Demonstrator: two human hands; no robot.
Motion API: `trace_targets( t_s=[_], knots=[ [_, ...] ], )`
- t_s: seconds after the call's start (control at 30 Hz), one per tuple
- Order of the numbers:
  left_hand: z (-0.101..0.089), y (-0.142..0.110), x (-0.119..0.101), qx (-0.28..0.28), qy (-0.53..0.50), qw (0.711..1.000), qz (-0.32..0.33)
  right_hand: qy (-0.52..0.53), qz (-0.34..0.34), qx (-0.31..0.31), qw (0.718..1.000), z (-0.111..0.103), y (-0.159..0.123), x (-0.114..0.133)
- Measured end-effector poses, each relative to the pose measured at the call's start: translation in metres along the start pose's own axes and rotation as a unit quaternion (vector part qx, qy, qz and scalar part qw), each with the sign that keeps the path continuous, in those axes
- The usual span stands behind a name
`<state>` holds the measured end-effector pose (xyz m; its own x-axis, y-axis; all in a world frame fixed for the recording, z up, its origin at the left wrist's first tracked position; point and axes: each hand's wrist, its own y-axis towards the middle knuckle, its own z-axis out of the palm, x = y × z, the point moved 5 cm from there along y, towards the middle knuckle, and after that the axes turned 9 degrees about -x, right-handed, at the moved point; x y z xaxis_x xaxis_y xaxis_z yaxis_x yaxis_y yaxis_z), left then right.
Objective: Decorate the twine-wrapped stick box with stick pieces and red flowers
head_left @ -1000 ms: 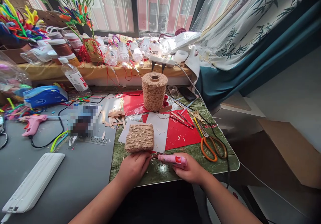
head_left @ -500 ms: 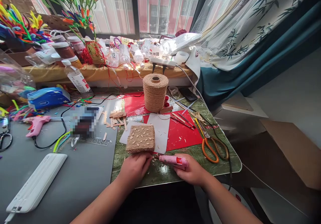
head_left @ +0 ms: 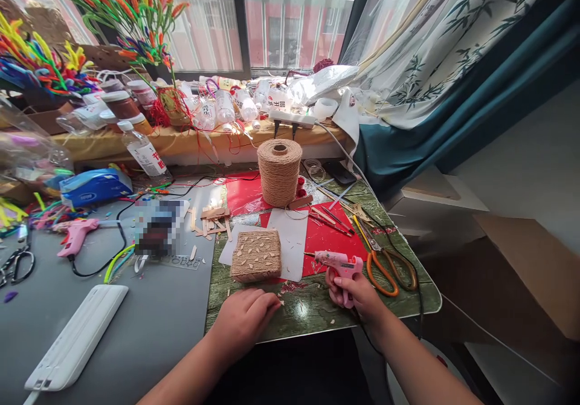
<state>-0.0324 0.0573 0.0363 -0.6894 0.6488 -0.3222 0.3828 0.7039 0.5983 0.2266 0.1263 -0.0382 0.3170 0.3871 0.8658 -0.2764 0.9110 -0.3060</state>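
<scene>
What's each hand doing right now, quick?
Left hand: loosely curled on the table edge, holding nothing, just short of the twine-wrapped block.
Right hand: closed around the pink glue gun.

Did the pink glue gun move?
Yes. The right hand has lifted the pink glue gun upright and moved it right, closer to the orange scissors.

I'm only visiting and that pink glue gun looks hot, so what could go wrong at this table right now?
The right hand holds the glue gun with its nozzle aimed toward the twine box; a drip could land on the white paper or the left hand resting just below the box. Its cord appears to run past the scissors at the table edge, so a tug might drag them off.
</scene>
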Motion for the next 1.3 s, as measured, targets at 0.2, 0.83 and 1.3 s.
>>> trace_targets(
  t_s=[0.2,0.83,1.3],
  knots=[
    [-0.057,0.031,0.005,-0.026,-0.001,0.999,0.028,0.075,-0.011,0.018,0.997,0.002,-0.001,0.008],
    [-0.058,0.093,0.092,0.219,0.081,0.969,-0.082,0.048,0.004,0.016,0.999,0.003,-0.003,0.009],
    [-0.061,0.106,0.09,0.261,-0.007,0.931,-0.255,0.049,0.003,0.02,0.999,0.004,-0.003,0.009]
  ],
)
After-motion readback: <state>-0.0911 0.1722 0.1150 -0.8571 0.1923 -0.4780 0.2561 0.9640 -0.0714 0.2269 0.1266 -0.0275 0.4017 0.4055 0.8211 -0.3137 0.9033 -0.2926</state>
